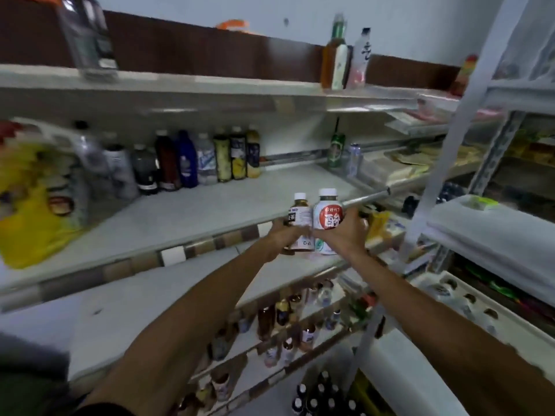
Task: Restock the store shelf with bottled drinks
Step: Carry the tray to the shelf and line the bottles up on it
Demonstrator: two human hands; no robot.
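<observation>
From the head camera, a person is holding two small drinks upright, side by side and touching, just right of the middle of the frame. They are hanging over the front lip of the middle shelf point(210, 211). The left hand point(280, 237) is closing its grip round the lower half of the brown bottle point(300, 219). The right hand point(345, 235) is wrapping round the white bottle point(327, 219). Carrying them as a pair, caps up and labels outward, is probably saving a trip and readying both to stand on the bare shelf ahead.

The white bottle's label is showing a red disc with one big white Chinese character, too blurred for me to be sure of it. The brown bottle's dark strip is showing what looks like 茶, so I'm taking it for tea.

A row of bottles point(195, 157) is lining the back of that shelf at left of centre, which suggests the new ones are going in beside it. More bottles point(285, 319) are filling the shelves below, at lower centre.
</observation>
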